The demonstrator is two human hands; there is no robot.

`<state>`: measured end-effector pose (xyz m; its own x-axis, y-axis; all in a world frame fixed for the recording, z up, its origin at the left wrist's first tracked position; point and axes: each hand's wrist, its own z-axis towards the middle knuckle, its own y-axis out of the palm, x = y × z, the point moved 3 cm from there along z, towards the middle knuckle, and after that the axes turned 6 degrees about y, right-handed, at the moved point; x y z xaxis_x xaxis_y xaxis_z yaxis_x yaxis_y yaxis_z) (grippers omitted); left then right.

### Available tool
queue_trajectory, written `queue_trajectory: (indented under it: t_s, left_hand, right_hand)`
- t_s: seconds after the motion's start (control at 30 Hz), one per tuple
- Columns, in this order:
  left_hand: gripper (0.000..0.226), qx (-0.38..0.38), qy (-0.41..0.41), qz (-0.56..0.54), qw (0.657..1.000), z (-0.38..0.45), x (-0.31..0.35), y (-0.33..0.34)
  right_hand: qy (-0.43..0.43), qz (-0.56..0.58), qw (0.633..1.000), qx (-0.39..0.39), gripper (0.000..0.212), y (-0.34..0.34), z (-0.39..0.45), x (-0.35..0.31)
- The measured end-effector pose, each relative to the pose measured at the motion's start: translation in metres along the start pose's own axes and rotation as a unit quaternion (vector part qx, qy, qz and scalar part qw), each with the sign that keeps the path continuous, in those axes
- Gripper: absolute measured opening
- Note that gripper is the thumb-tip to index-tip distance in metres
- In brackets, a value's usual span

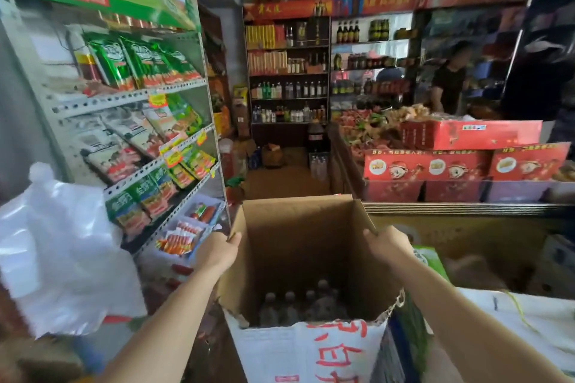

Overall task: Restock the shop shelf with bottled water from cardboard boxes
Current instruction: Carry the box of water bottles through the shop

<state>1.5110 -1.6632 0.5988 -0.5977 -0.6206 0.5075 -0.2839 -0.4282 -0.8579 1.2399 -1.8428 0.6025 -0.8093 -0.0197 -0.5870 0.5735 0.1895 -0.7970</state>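
A tall open brown cardboard box (298,258) with a white printed front flap stood in the aisle. The left hand (217,250) grasped its left wall edge, fingers curled over the rim; the right hand (387,246) grasped the right wall edge likewise. Clear plastic water bottles (298,305) stood upright at the box's bottom. A metal rack of green sausage packets (149,146) rose just left of the box

two bare forearms in shot, no sleeves down to the wrists. left hand (219,253) and right hand (386,245) both bare too, no gloves, rings, watch or bands showing.
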Motion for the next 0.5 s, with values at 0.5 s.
queue_trajectory:
  t_s: [0.5]
  left_hand:
    - [0.056,-0.023,0.020,0.005,1.000,0.462,0.074,0.095]
  right_hand:
    - [0.018,0.043,0.999,-0.002,0.047,0.075,0.399,-0.201]
